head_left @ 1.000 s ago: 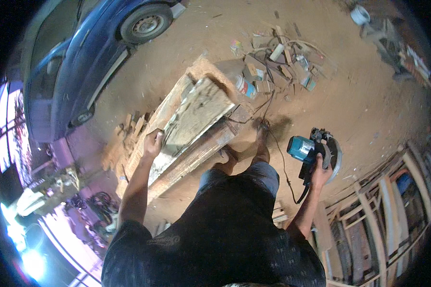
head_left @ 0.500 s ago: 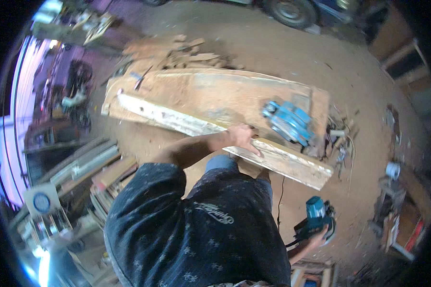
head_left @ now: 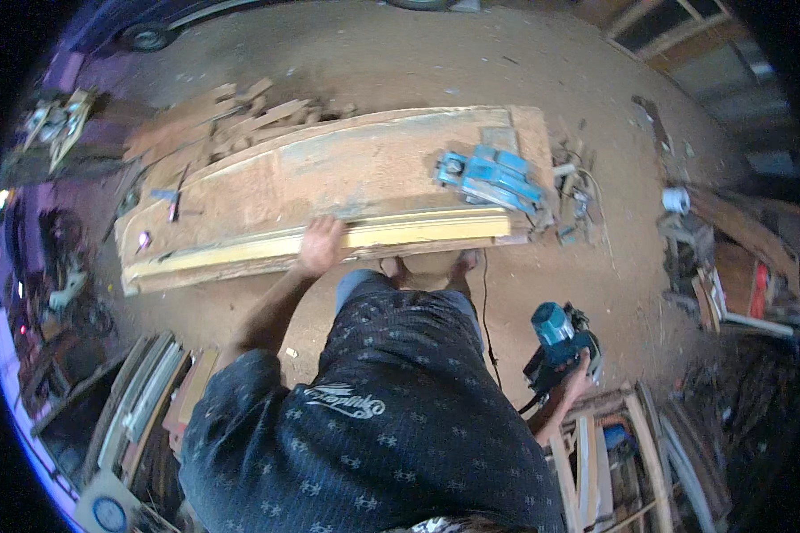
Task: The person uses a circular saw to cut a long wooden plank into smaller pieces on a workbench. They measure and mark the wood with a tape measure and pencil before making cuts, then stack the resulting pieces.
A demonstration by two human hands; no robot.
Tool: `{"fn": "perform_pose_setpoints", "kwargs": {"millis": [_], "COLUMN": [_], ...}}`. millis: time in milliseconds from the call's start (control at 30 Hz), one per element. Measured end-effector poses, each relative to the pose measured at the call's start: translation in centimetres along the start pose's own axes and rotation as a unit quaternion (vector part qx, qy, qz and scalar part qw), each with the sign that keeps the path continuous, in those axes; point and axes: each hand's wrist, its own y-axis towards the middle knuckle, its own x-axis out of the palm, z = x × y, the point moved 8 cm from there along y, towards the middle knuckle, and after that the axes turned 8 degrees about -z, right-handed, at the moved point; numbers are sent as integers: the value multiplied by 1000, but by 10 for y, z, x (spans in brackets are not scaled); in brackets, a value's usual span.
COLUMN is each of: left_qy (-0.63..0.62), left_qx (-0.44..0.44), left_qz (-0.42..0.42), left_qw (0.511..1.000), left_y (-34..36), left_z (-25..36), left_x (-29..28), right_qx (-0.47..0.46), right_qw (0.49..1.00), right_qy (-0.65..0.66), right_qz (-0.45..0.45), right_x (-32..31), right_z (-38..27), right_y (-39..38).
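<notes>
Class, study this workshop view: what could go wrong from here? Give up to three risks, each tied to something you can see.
1. The long board lies along the near edge of the bench with only the left hand on it, so it might slip.
2. A cord runs close to the right foot and could trip the person.
3. The right hand alone holds the power saw out sideways, so it might be dropped.

Wooden bench [head_left: 329, 169], blue tool [head_left: 493, 176], yellow board [head_left: 427, 229]

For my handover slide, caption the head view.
Left hand on a long wooden plank, right hand holding a teal circular saw.
</notes>
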Motion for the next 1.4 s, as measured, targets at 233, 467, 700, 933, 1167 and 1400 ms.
{"fn": "perform_pose_setpoints", "kwargs": {"millis": [233, 467, 700, 933, 1167, 1400], "left_qy": [44, -7, -24, -38, 17, -140], "left_qx": [-80, -118, -18, -23, -13, 135], "left_qz": [2, -83, -59, -214, -137, -55], "left_qw": [996, 989, 998, 976, 990, 979], "left_y": [-39, -52, -50, -36, -9, 155], "left_z": [-60, -52, -51, -56, -59, 117], "left_x": [14, 90, 109, 115, 92, 17], "right_qx": [75, 9, 62, 10, 10, 13], "right_qw": [997, 999, 997, 999, 999, 999], "right_qy": [0, -2, -12, -40, -43, -34], "right_qz": [24, 35, 38, 15, 29, 29], "right_x": [-22, -27, 3, -8, -14, -34], "right_z": [7, -16, -66, -74, -64, -30], "right_y": [-60, -66, -77, -58, -41, 3]}}
